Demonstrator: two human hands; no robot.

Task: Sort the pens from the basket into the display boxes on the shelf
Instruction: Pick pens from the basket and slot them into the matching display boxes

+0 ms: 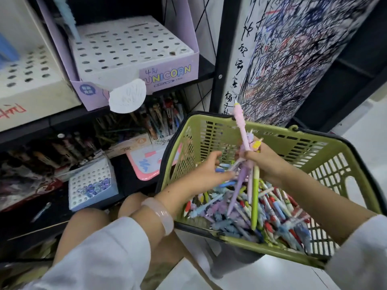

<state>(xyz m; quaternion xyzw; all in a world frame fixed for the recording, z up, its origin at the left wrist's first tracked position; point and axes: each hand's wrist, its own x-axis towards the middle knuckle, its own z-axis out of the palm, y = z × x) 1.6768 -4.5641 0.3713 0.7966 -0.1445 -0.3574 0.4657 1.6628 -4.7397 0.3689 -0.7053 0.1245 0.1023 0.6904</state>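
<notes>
A green plastic basket at the right holds a heap of many coloured pens. Over the heap my right hand grips a bunch of pens, pink, purple and yellow-green, standing almost upright. My left hand reaches into the basket beside that bunch, its fingers touching the purple and blue pens there. On the upper shelf stands a purple UNICORN display box with a white hole tray, nearly bare. A smaller white hole box with several blue pens sits on the lower shelf.
A beige display box with holes stands at the upper left. Lower shelves hold more pen boxes and a pink board. A scribbled test sheet covers the post behind the basket. My knees are below the shelf.
</notes>
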